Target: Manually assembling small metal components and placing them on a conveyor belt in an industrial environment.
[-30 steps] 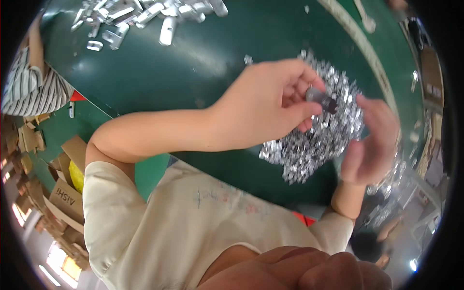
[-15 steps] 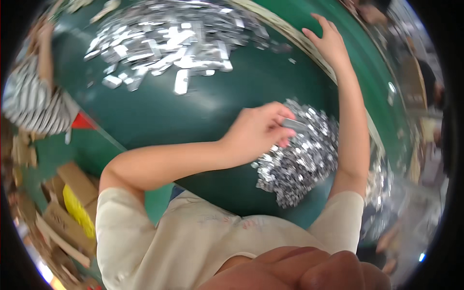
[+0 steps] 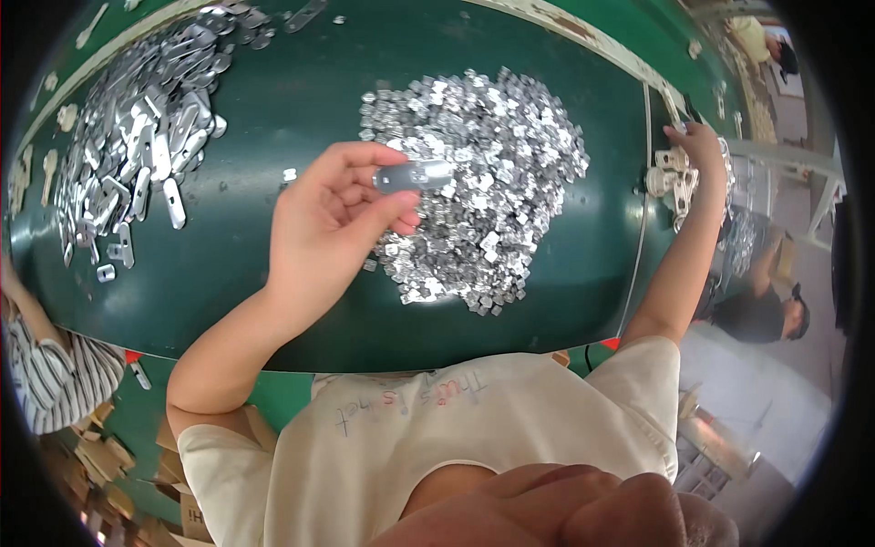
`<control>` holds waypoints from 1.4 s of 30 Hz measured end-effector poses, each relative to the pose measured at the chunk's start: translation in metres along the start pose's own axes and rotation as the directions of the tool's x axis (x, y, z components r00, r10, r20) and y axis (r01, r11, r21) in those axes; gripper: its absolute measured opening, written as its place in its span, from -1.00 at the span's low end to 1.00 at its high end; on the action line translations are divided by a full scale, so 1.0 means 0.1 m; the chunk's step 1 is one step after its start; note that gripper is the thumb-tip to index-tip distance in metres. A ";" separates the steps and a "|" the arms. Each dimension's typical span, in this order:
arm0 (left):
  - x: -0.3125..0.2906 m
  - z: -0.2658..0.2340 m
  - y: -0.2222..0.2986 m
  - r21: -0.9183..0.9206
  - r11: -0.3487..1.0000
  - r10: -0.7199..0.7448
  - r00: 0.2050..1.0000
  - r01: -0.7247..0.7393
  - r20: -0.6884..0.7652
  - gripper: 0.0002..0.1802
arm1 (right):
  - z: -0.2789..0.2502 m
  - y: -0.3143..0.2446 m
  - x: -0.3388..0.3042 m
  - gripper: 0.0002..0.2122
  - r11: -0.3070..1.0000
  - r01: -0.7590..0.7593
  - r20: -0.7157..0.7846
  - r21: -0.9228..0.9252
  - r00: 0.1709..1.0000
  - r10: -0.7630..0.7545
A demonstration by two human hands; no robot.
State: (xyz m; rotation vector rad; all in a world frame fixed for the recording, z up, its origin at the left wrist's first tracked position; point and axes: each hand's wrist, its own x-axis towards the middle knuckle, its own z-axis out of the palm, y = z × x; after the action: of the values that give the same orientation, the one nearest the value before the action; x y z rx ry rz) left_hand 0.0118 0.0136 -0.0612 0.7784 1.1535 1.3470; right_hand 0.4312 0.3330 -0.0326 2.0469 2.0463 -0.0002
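My left hand (image 3: 319, 214) is raised over the table, pinching a flat silver metal plate (image 3: 415, 175) between thumb and fingers. The plate has a rounded end and a small dark hole. Behind and below it spreads a large heap of small shiny metal pieces (image 3: 492, 182). My right hand (image 3: 700, 148) reaches out at the table's right end, its fingers bent together by the pale rail. What they grip, if anything, I cannot make out. Close to that hand lies a cluster of cream-coloured and metal parts (image 3: 673, 182).
A pile of longer metal plates (image 3: 150, 137) covers the left of the green table (image 3: 273, 91). A pale rail (image 3: 583, 32) runs along the far edge. A person in a striped shirt (image 3: 68, 378) is at the lower left, near cardboard boxes (image 3: 100, 456). Another person (image 3: 761, 314) is at the right.
My view has turned right. My right hand has moved from open above the far rail to the table's right end. My left hand still holds the metal plate, now held flatter.
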 end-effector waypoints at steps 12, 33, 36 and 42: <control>-0.03 0.09 0.05 0.018 0.998 0.053 0.996 -0.054 0.073 -0.70 | -0.23 -1.05 -1.16 -0.65 -0.043 0.320 -0.323 0.946 0.932 -0.165; -0.09 0.12 0.02 0.049 0.993 0.099 0.989 -0.104 0.109 -0.71 | -0.06 -2.26 -2.29 -0.70 -0.017 0.606 -0.435 0.795 0.551 -0.712; -0.08 0.13 0.01 0.077 0.988 0.129 0.986 -0.137 0.105 -0.72 | -0.04 -2.26 -2.28 -0.71 -0.014 0.651 -0.464 0.759 0.526 -0.713; -0.11 0.20 -0.02 0.035 0.991 0.128 0.991 -0.129 0.047 -0.79 | 0.05 -2.25 -2.34 -0.70 -0.039 0.683 -0.517 0.729 0.513 -0.685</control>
State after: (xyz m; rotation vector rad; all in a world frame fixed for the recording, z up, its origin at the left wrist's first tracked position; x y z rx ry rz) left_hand 0.0322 0.0067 -0.0554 0.9190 1.1125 1.4100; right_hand 0.2065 0.0982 -0.0362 0.7933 3.2236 -1.6662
